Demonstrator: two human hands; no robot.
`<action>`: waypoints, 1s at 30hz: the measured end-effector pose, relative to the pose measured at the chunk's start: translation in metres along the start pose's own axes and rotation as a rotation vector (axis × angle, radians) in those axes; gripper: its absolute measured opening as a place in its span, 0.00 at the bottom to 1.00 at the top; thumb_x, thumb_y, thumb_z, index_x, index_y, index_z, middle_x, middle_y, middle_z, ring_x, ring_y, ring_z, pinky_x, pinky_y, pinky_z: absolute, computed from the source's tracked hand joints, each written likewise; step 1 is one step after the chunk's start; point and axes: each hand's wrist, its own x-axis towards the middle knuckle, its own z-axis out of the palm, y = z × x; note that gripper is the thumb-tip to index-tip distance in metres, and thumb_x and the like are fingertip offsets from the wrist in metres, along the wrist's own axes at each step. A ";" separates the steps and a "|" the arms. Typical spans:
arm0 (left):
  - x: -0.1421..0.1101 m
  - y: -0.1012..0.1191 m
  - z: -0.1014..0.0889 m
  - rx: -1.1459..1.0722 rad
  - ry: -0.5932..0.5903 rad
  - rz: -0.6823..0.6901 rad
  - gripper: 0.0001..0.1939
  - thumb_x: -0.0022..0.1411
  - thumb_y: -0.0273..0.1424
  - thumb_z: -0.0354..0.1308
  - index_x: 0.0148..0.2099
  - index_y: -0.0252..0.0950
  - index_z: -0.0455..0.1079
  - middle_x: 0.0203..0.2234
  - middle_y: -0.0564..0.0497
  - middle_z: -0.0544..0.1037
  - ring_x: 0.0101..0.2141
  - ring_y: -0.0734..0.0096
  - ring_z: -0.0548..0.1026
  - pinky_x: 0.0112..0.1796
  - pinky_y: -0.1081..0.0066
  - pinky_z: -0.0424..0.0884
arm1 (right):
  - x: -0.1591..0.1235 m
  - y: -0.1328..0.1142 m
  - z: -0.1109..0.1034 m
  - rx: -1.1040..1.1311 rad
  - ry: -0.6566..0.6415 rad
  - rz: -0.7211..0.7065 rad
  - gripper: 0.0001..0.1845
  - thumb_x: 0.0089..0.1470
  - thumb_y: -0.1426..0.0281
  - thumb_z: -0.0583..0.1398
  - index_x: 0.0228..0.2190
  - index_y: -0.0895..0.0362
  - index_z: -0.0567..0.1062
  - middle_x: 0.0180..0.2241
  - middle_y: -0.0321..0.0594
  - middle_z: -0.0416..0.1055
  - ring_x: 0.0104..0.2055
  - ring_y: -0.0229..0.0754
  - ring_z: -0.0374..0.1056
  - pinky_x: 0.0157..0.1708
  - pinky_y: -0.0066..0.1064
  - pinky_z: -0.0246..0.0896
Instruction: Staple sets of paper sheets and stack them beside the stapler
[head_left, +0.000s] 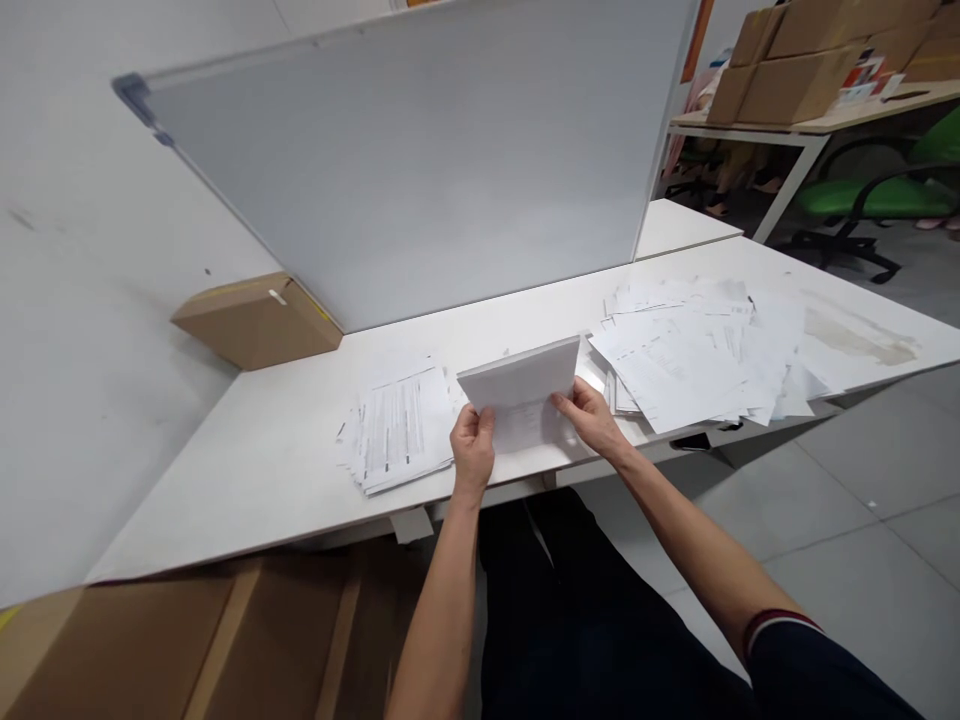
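Between my two hands is a stack of paper sheets (525, 395), tilted up above the front part of the white table. My left hand (472, 440) grips its left edge, thumb on the near face. On the right edge my right hand (592, 415) holds it the same way, fingers behind the sheets. A pile of printed sheets (405, 425) lies to the left of my left hand. Beyond my right hand a larger, messy heap of papers (690, 350) spreads over the table.
A whiteboard (450, 160) stands along the back of the white table (247, 470). One cardboard box (259, 320) sits at its left end, and more boxes (150, 640) are below the front edge. Behind, to the right, are a green chair (862, 195) and stacked cartons (795, 85).
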 end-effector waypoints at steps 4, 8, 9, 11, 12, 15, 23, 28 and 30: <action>0.003 -0.007 0.004 -0.076 0.059 -0.006 0.12 0.57 0.40 0.59 0.32 0.36 0.67 0.24 0.55 0.70 0.28 0.76 0.69 0.33 0.74 0.66 | 0.003 -0.018 -0.003 -0.240 0.008 -0.078 0.14 0.55 0.61 0.56 0.40 0.56 0.69 0.36 0.39 0.71 0.39 0.42 0.67 0.38 0.32 0.61; 0.009 -0.007 0.003 -0.163 0.044 -0.036 0.14 0.56 0.40 0.59 0.42 0.39 0.66 0.32 0.51 0.73 0.34 0.73 0.72 0.39 0.69 0.67 | 0.008 -0.082 -0.005 -0.775 -0.014 -0.204 0.07 0.58 0.68 0.52 0.36 0.56 0.68 0.30 0.37 0.69 0.31 0.38 0.64 0.30 0.28 0.55; 0.010 -0.008 0.002 -0.175 0.035 -0.045 0.17 0.56 0.40 0.60 0.46 0.40 0.64 0.36 0.50 0.73 0.36 0.72 0.73 0.41 0.68 0.67 | 0.009 -0.099 -0.004 -0.924 -0.061 -0.208 0.07 0.58 0.70 0.51 0.35 0.57 0.67 0.30 0.38 0.69 0.30 0.38 0.64 0.28 0.28 0.53; 0.009 -0.014 -0.003 -0.147 0.041 -0.051 0.25 0.55 0.39 0.61 0.53 0.42 0.59 0.43 0.47 0.71 0.41 0.70 0.72 0.44 0.66 0.67 | 0.008 -0.126 0.000 -1.227 -0.162 -0.174 0.06 0.58 0.74 0.49 0.34 0.58 0.66 0.28 0.40 0.69 0.26 0.38 0.62 0.24 0.28 0.47; 0.009 -0.018 -0.006 -0.104 0.052 -0.046 0.29 0.54 0.39 0.62 0.56 0.43 0.57 0.46 0.46 0.69 0.43 0.69 0.72 0.45 0.65 0.66 | 0.008 -0.135 0.003 -1.354 -0.213 -0.155 0.07 0.57 0.76 0.49 0.34 0.59 0.66 0.28 0.41 0.69 0.25 0.38 0.61 0.23 0.29 0.44; 0.005 -0.029 -0.012 0.063 0.026 -0.036 0.35 0.53 0.39 0.63 0.60 0.44 0.53 0.53 0.43 0.64 0.51 0.65 0.67 0.50 0.63 0.63 | 0.008 -0.139 0.013 -1.564 -0.344 -0.124 0.11 0.52 0.83 0.48 0.33 0.60 0.65 0.26 0.43 0.69 0.24 0.38 0.60 0.23 0.30 0.41; 0.002 -0.037 -0.010 0.219 -0.224 -0.117 0.17 0.60 0.39 0.53 0.50 0.39 0.66 0.42 0.46 0.74 0.44 0.65 0.72 0.45 0.65 0.66 | 0.018 -0.104 0.014 -1.607 -0.460 -0.038 0.07 0.56 0.78 0.49 0.34 0.60 0.66 0.27 0.46 0.70 0.27 0.41 0.64 0.23 0.31 0.41; 0.002 -0.033 -0.011 0.279 -0.139 -0.086 0.11 0.61 0.39 0.51 0.40 0.38 0.68 0.28 0.52 0.73 0.31 0.71 0.70 0.35 0.71 0.65 | 0.020 -0.105 0.015 -1.600 -0.477 -0.085 0.08 0.59 0.74 0.48 0.34 0.60 0.66 0.25 0.45 0.69 0.25 0.41 0.63 0.23 0.31 0.39; 0.001 -0.031 -0.012 0.308 -0.117 -0.083 0.11 0.61 0.39 0.51 0.37 0.38 0.68 0.25 0.53 0.71 0.28 0.72 0.68 0.32 0.73 0.63 | 0.021 -0.106 0.017 -1.593 -0.487 -0.070 0.08 0.59 0.73 0.48 0.34 0.60 0.66 0.24 0.45 0.69 0.25 0.41 0.63 0.23 0.31 0.40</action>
